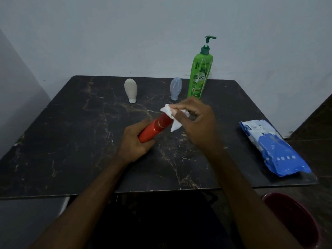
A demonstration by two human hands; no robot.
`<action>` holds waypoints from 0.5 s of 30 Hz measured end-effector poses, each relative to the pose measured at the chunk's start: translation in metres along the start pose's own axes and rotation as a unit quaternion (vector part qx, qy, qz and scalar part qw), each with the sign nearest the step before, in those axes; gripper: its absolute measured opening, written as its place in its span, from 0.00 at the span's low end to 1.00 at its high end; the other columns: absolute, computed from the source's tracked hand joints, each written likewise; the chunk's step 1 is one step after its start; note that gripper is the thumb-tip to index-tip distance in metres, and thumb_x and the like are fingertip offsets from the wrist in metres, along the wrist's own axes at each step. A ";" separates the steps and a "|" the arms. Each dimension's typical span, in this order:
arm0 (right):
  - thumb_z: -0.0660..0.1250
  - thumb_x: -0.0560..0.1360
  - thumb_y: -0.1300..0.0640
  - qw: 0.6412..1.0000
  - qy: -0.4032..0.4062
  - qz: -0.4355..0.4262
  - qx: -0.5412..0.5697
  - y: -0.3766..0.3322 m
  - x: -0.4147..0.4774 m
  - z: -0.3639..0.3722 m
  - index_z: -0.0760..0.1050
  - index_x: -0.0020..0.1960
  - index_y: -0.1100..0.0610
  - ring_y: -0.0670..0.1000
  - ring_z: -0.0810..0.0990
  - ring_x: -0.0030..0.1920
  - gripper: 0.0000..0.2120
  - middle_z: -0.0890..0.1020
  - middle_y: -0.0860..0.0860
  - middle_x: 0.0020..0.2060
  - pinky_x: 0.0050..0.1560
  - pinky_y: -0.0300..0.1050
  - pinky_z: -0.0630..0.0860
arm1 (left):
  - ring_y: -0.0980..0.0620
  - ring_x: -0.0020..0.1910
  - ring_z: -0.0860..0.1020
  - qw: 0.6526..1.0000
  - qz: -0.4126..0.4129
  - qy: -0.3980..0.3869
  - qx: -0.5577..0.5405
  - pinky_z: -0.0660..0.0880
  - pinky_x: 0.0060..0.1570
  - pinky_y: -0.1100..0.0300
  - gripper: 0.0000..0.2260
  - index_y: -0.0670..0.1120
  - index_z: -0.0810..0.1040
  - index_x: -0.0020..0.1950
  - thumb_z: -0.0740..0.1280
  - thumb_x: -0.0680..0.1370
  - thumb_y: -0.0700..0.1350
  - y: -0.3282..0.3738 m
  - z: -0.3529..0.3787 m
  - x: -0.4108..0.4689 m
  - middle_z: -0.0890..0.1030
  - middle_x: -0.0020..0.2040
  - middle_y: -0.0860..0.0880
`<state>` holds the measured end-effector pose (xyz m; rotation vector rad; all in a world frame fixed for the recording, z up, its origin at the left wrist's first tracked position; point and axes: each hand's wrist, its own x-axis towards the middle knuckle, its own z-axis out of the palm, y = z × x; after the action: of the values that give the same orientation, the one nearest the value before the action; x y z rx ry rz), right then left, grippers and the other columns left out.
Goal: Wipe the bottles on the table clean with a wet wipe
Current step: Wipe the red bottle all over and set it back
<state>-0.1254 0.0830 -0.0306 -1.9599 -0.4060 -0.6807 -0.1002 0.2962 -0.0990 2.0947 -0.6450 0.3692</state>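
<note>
Red bottle (154, 130) is mid-wipe: your left hand (136, 142) grips it, right-hand fingers (181, 106) pinch the wet wipe (172, 121); three far-edge bottles (176, 88) seemingly wait.

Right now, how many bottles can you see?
4. A red bottle held in the left hand, its top against the wet wipe the right hand pinches. A beige bottle, a clear bottle and a green pump bottle stand along the table's back edge. None looks hidden.
</note>
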 end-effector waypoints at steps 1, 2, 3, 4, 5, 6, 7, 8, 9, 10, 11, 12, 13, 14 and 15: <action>0.72 0.75 0.58 1.000 0.012 0.006 0.005 0.003 -0.002 -0.001 0.84 0.53 0.55 0.50 0.80 0.47 0.08 0.83 0.48 0.45 0.47 0.55 0.78 | 0.58 0.42 0.79 1.000 -0.002 0.002 -0.002 0.75 0.45 0.61 0.22 0.47 0.79 0.63 0.69 0.70 0.51 0.000 0.000 0.000 0.81 0.46 0.55; 0.72 0.74 0.58 1.000 0.019 0.008 0.007 0.003 -0.005 -0.002 0.84 0.53 0.55 0.49 0.80 0.46 0.08 0.83 0.48 0.45 0.46 0.55 0.78 | 0.57 0.41 0.79 1.000 -0.003 0.006 -0.003 0.75 0.44 0.60 0.21 0.47 0.79 0.62 0.69 0.70 0.50 -0.001 0.000 0.001 0.80 0.45 0.55; 0.72 0.74 0.58 1.000 0.020 0.006 0.007 0.001 -0.010 -0.002 0.83 0.53 0.55 0.49 0.81 0.46 0.08 0.83 0.48 0.45 0.46 0.54 0.78 | 0.57 0.40 0.79 1.000 -0.005 0.010 -0.006 0.75 0.43 0.60 0.20 0.47 0.80 0.61 0.70 0.70 0.49 -0.001 0.000 0.001 0.80 0.44 0.55; 0.72 0.74 0.57 1.000 0.016 0.001 0.007 -0.004 -0.016 -0.001 0.83 0.53 0.55 0.48 0.81 0.46 0.08 0.83 0.49 0.45 0.46 0.52 0.79 | 0.56 0.39 0.79 1.000 -0.006 0.015 -0.010 0.75 0.42 0.60 0.19 0.47 0.80 0.61 0.70 0.70 0.47 -0.001 0.001 0.001 0.81 0.43 0.54; 0.73 0.74 0.57 1.000 0.008 -0.010 0.004 -0.011 -0.020 0.000 0.83 0.53 0.55 0.48 0.80 0.46 0.08 0.83 0.49 0.45 0.46 0.49 0.79 | 0.54 0.38 0.79 1.000 -0.008 0.020 -0.014 0.76 0.41 0.59 0.18 0.47 0.80 0.61 0.71 0.70 0.45 -0.001 0.002 0.002 0.81 0.43 0.53; 0.73 0.74 0.56 1.000 -0.002 -0.027 -0.003 -0.018 -0.023 0.003 0.83 0.53 0.56 0.47 0.80 0.46 0.08 0.83 0.48 0.46 0.46 0.45 0.78 | 0.53 0.37 0.79 1.000 -0.008 0.023 -0.017 0.76 0.40 0.59 0.17 0.47 0.81 0.60 0.71 0.71 0.43 -0.001 0.002 0.002 0.82 0.43 0.54; 0.73 0.74 0.56 0.999 -0.009 -0.043 -0.013 -0.023 -0.024 0.005 0.83 0.53 0.56 0.46 0.79 0.46 0.08 0.82 0.48 0.46 0.47 0.42 0.77 | 0.54 0.37 0.80 0.999 -0.005 0.026 -0.020 0.75 0.40 0.60 0.15 0.49 0.81 0.58 0.72 0.71 0.41 -0.001 0.003 0.002 0.82 0.42 0.56; 0.73 0.74 0.56 0.998 -0.013 -0.051 -0.021 -0.027 -0.021 0.008 0.83 0.53 0.55 0.45 0.78 0.47 0.08 0.82 0.47 0.46 0.48 0.41 0.76 | 0.55 0.37 0.79 0.999 -0.001 0.029 -0.021 0.74 0.40 0.63 0.14 0.51 0.80 0.55 0.72 0.72 0.40 0.000 0.004 0.001 0.81 0.42 0.59; 0.73 0.74 0.56 0.998 -0.017 -0.050 -0.023 -0.027 -0.016 0.009 0.83 0.53 0.55 0.44 0.78 0.47 0.08 0.82 0.47 0.46 0.48 0.41 0.76 | 0.57 0.37 0.79 0.999 0.003 0.028 -0.021 0.72 0.41 0.66 0.14 0.53 0.79 0.55 0.72 0.72 0.41 0.000 0.004 0.001 0.81 0.41 0.61; 0.73 0.75 0.56 0.999 -0.021 -0.040 -0.022 -0.025 -0.010 0.009 0.83 0.53 0.56 0.45 0.78 0.47 0.08 0.82 0.48 0.46 0.49 0.44 0.77 | 0.59 0.38 0.79 1.000 0.007 0.022 -0.019 0.71 0.41 0.68 0.15 0.53 0.79 0.56 0.72 0.71 0.43 0.001 0.003 0.000 0.80 0.42 0.63; 0.72 0.75 0.57 0.999 -0.022 -0.025 -0.018 -0.022 -0.004 0.007 0.83 0.53 0.56 0.46 0.79 0.47 0.08 0.82 0.48 0.46 0.50 0.47 0.78 | 0.59 0.40 0.79 1.000 0.008 0.013 -0.014 0.71 0.43 0.69 0.16 0.52 0.79 0.58 0.71 0.71 0.45 0.001 0.003 -0.001 0.80 0.43 0.62; 0.72 0.75 0.57 1.000 -0.019 -0.010 -0.016 -0.017 0.000 0.005 0.83 0.54 0.56 0.48 0.80 0.47 0.08 0.83 0.49 0.46 0.49 0.51 0.79 | 0.59 0.42 0.79 1.000 0.006 0.004 -0.009 0.72 0.44 0.67 0.18 0.50 0.79 0.61 0.71 0.71 0.47 0.000 0.002 -0.001 0.80 0.46 0.61; 0.72 0.75 0.57 1.000 -0.013 0.004 -0.013 -0.012 0.001 0.003 0.83 0.54 0.55 0.48 0.80 0.47 0.08 0.83 0.49 0.45 0.49 0.52 0.79 | 0.58 0.43 0.80 1.000 0.002 -0.003 -0.006 0.73 0.46 0.64 0.20 0.49 0.79 0.62 0.71 0.71 0.49 -0.001 0.002 -0.002 0.80 0.48 0.60; 0.72 0.75 0.57 1.000 -0.004 0.015 -0.008 -0.008 0.001 0.001 0.84 0.54 0.55 0.48 0.80 0.47 0.08 0.83 0.48 0.45 0.48 0.52 0.79 | 0.58 0.45 0.80 1.000 0.000 -0.007 -0.004 0.74 0.47 0.62 0.22 0.48 0.79 0.64 0.71 0.71 0.50 -0.002 0.001 -0.002 0.80 0.49 0.57; 0.72 0.75 0.57 1.000 0.006 0.019 -0.002 -0.006 -0.002 0.000 0.84 0.54 0.55 0.47 0.81 0.46 0.08 0.83 0.48 0.45 0.47 0.51 0.79 | 0.58 0.46 0.80 1.000 0.000 -0.010 -0.002 0.75 0.48 0.60 0.24 0.47 0.78 0.65 0.70 0.71 0.52 -0.004 0.001 -0.003 0.81 0.51 0.55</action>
<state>-0.1298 0.0856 -0.0277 -1.9617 -0.3587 -0.6700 -0.1004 0.2976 -0.1036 2.0971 -0.6563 0.3466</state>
